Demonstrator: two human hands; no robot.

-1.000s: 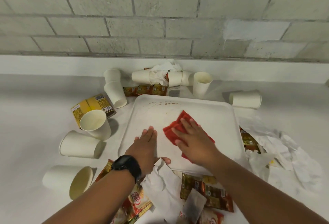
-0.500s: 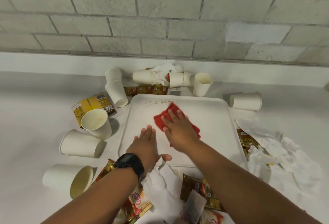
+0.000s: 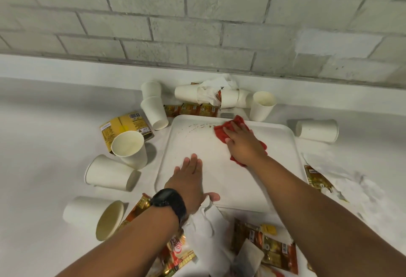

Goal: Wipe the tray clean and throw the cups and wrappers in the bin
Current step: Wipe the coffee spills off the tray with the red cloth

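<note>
Tray (image 3: pixel 219 180) lies mid-frame, brown specks (image 3: pixel 193 127) strung along its upper-left edge; wiping is the step in hand, and the next stroke likely wants the red cloth (image 3: pixel 228 129) dragged left across them. Right hand (image 3: pixel 243 142) presses the cloth flat, fingers spread, at upper centre of the tray, just right of the specks. Left hand (image 3: pixel 189 184) lies open, palm down on the tray's lower-left part, holding nothing; cups (image 3: pixel 129 147) and wrappers (image 3: pixel 270 248) ring the tray, unbinned.
</note>
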